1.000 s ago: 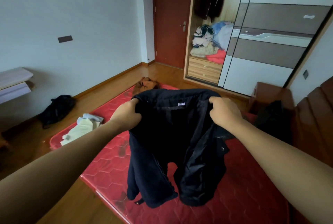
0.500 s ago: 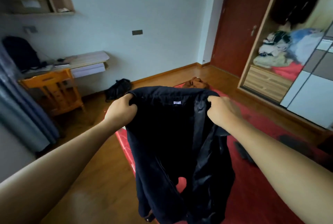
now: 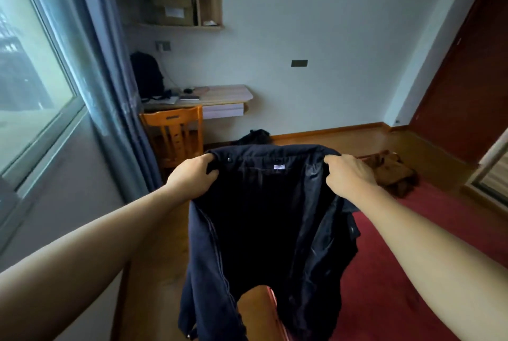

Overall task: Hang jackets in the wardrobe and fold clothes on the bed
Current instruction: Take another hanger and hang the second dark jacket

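Observation:
A dark navy jacket [image 3: 264, 225] hangs open in front of me, lining towards me, a small white label at its collar. My left hand [image 3: 192, 176] grips its left shoulder and my right hand [image 3: 349, 176] grips its right shoulder, both at collar height. Its hem dangles over the corner of the red bed [image 3: 398, 272]. A brown garment [image 3: 390, 173] lies crumpled at the bed's far end. Only a sliver of the wardrobe [image 3: 492, 173] shows at the right edge.
An orange wooden chair [image 3: 173, 132] stands at a desk [image 3: 209, 99] with a dark backpack [image 3: 147, 74] on it. A dark bag [image 3: 255, 136] lies on the wooden floor. Window and blue curtain [image 3: 110, 79] are left, a red door [image 3: 467, 79] right.
My view has swung left, from the wardrobe to the desk and window. Both hands keep their grip on the jacket's shoulders, and the jacket has moved off the bed's middle to its corner.

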Available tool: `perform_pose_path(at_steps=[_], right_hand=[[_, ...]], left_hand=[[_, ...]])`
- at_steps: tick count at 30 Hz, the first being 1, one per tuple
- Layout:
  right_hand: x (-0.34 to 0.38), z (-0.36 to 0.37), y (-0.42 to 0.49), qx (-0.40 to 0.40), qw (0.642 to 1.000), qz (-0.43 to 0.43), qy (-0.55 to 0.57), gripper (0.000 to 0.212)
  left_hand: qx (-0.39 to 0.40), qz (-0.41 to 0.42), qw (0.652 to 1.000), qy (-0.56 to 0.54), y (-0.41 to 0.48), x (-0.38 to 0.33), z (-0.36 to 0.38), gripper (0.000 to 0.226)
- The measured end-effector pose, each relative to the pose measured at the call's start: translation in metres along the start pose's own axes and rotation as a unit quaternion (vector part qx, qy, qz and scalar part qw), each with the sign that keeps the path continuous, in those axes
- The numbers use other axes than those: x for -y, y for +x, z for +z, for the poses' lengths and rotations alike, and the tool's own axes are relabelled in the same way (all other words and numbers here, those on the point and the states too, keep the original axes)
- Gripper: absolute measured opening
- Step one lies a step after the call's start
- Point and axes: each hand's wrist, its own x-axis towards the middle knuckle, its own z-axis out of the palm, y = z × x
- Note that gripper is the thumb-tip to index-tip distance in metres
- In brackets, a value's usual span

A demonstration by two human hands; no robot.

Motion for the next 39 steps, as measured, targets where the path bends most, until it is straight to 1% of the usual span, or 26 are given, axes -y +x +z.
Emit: perform_pose_path(at_steps=[3,6,10,15,17,19,23,28,29,32,37,39], right_hand=[[0.044,0.009,0.045,-0.001,1.0,0.0,-0.002,0.051],[0.081,0.014,0.088,-0.001,1.0,-0.009,0.001,0.048],[0.118,0.014,0.149,-0.004,0.999,-0.026,0.028,0.042],[0.159,0.018,0.25,-0.013,0.997,-0.049,0.063,0.038],[0.171,0.02,0.295,-0.023,0.996,-0.067,0.054,0.038],[0.177,0.02,0.342,-0.038,0.995,-0.08,0.037,0.037],[0.181,0.017,0.443,-0.049,0.996,-0.076,0.018,0.035],[0.186,0.016,0.553,-0.035,0.996,-0.073,0.028,0.03],[0.187,0.016,0.573,-0.032,0.997,-0.069,0.03,0.03],[0.186,0.02,0.631,-0.026,0.998,-0.055,0.022,0.027],[0.181,0.034,0.729,-0.033,0.999,-0.016,0.01,0.033],[0.179,0.042,0.768,-0.037,0.999,0.003,0.005,0.033]], left_hand=[[0.009,0.003,0.999,0.031,0.034,0.046,-0.011,0.044],[0.003,0.001,0.999,0.051,0.067,0.084,-0.019,0.044],[-0.013,-0.007,0.999,0.047,0.117,0.12,-0.024,0.029],[-0.033,-0.034,0.999,0.027,0.199,0.159,-0.028,0.027],[-0.04,-0.039,0.998,0.025,0.241,0.175,-0.031,0.024],[-0.046,-0.037,0.998,0.031,0.289,0.19,-0.034,0.023],[-0.05,-0.032,0.997,0.053,0.391,0.206,-0.037,0.032],[-0.043,-0.027,0.998,0.027,0.507,0.209,-0.032,0.02],[-0.043,-0.022,0.999,0.022,0.529,0.21,-0.03,0.02],[-0.041,-0.006,0.999,0.015,0.595,0.216,-0.024,0.027],[-0.038,0.043,0.998,0.009,0.716,0.229,0.0,0.027],[-0.032,0.066,0.997,0.002,0.768,0.235,0.013,0.033]])
